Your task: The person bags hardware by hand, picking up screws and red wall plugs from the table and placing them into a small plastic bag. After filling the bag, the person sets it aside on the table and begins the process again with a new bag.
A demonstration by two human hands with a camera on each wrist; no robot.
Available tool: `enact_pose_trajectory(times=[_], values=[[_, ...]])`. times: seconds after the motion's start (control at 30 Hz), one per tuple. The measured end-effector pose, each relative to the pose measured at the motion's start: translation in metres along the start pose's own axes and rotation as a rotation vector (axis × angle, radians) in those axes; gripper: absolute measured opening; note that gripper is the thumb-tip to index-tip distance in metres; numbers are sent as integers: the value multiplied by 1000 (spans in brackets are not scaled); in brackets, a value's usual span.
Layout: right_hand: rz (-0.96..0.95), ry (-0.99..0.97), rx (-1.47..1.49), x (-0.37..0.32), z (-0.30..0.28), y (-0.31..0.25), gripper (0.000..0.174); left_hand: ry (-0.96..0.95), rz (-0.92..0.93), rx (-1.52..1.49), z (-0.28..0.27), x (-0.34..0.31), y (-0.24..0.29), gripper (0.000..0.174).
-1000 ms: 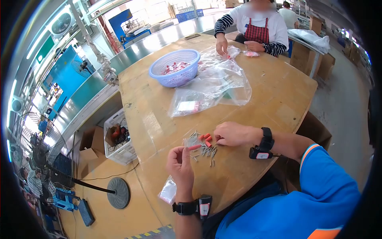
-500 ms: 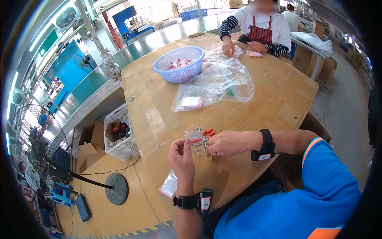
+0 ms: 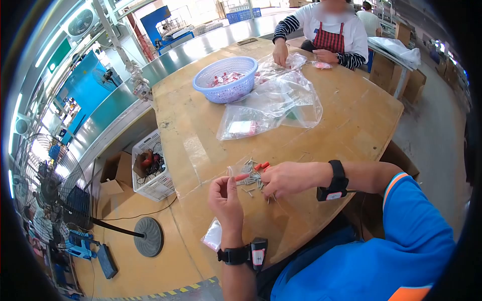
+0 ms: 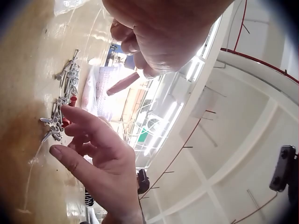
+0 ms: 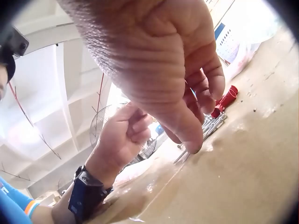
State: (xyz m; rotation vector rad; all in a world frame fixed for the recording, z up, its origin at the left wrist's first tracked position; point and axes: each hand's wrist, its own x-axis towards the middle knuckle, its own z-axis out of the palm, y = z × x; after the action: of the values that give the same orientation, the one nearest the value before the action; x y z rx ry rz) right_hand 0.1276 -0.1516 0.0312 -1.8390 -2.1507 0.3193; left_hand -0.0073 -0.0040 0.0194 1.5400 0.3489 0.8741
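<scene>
My left hand (image 3: 226, 199) pinches a small clear plastic bag (image 3: 234, 170) between thumb and fingers, with a slim red piece (image 3: 242, 177) showing at the bag. In the left wrist view this red piece (image 4: 122, 85) sticks out past the fingertips. My right hand (image 3: 289, 178) is over a loose pile of metal screws (image 4: 65, 88), fingertips low at its near side. Its thumb and forefinger stand apart in the left wrist view, with nothing showing between them. Short red plastic tubes (image 5: 227, 99) lie among the screws, partly hidden by the right hand.
Farther across the table (image 3: 346, 115) are a flat clear bag (image 3: 301, 108) and a lilac basket (image 3: 226, 94) of small red-and-clear packs. Another person (image 3: 331, 42) works opposite. A clear packet (image 3: 213, 236) lies by my left forearm. A floor fan (image 3: 148, 236) stands left.
My right hand has moved left and toward me, from beside the screw pile to over it. The left hand has shifted slightly, still pinching the bag.
</scene>
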Motion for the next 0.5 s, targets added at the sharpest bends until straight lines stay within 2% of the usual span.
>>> enact_pose_trajectory(times=[0.1, 0.2, 0.3, 0.4, 0.5], values=[[-72, -4, -111, 4, -1, 1, 14, -6, 4, 34, -1, 0, -3, 11], [-87, 85, -165, 1, 7, 0, 13, -5, -7, 53, 0, -2, -6, 10], [-8, 76, -338, -3, 8, -13, 15, -16, -3, 71, 1, -3, -3, 10], [-11, 88, -391, -2, 16, -12, 15, -33, 16, 88, 2, -3, -6, 10], [145, -7, -212, 1, 16, -16, 14, -28, 36, 136, 0, -2, -10, 10]])
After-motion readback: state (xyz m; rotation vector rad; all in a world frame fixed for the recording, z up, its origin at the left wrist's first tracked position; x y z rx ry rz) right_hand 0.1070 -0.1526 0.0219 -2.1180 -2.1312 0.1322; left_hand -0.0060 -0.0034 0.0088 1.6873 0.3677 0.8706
